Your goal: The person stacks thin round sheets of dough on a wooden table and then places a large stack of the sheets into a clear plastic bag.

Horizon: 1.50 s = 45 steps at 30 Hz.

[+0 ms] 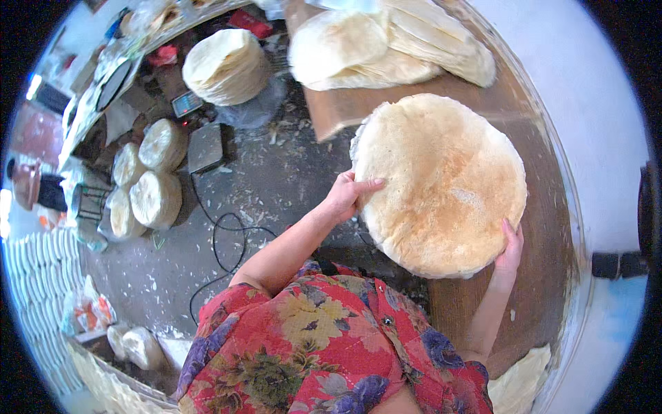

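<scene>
Between my two hands is a stack of large round flatbreads [441,183], browned in patches on the top sheet, with thin layers showing along its edge. My left hand [349,195] grips the left rim, thumb laid over the top and fingers underneath. On the lower right rim my right hand [510,246] has its thumb on top, its other fingers mostly hidden. The stack is over the near part of a brown wooden board [510,303]; whether it touches the board I cannot tell. Beyond it lies a pile of folded, pale flatbread sheets [393,48].
On the floor at left stand several bagged round stacks [156,200]. A tall flatbread stack [227,65] sits on plastic farther off, near a scale with a metal platform [205,148] and a display [186,103]. A black cable [224,228] loops across the floor. A white wall [572,83] bounds the right.
</scene>
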### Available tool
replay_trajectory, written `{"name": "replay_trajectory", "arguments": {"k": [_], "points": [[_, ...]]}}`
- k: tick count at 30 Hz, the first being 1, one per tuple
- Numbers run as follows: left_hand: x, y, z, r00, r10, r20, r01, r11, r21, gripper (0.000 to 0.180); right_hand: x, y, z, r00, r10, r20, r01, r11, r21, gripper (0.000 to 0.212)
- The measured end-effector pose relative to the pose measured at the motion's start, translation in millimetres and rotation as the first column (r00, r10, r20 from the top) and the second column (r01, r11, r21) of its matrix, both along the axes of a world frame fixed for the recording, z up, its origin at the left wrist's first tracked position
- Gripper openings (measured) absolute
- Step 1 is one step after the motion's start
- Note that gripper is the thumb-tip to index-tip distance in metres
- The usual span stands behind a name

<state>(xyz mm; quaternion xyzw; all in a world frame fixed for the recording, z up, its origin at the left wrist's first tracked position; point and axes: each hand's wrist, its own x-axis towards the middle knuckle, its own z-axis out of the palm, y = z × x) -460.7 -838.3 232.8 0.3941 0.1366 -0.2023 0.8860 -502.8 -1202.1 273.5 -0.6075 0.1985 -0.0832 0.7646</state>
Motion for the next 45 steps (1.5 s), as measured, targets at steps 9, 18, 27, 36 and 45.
{"name": "replay_trajectory", "arguments": {"k": [9,18,27,36,45], "points": [[12.0,241.2,-11.8,0.954,0.299,-0.027,-0.295,0.95,0.105,0.034,116.8,251.0,-14.3,0.963,0.269,0.006,-0.269,0.963,-0.004,0.05],[99.4,424.1,-31.3,0.884,0.468,0.022,-0.468,0.88,0.084,0.039,271.0,455.5,-22.1,0.872,0.489,-0.008,-0.487,0.869,0.083,0.048],[283.7,584.5,-19.5,0.815,0.531,0.23,-0.577,0.782,0.238,0.043,507.0,629.5,-39.8,0.759,0.638,0.131,-0.65,0.732,0.204,0.042],[410.9,770.3,-3.0,0.703,0.673,0.229,-0.71,0.651,0.268,0.044,693.8,834.8,-21.7,0.653,0.735,0.184,-0.75,0.594,0.291,0.039],[419.1,750.2,-242.3,0.649,0.754,-0.101,-0.729,0.654,0.201,0.048,711.1,834.3,-237.6,0.705,0.675,-0.218,-0.686,0.727,0.031,0.046]]}}
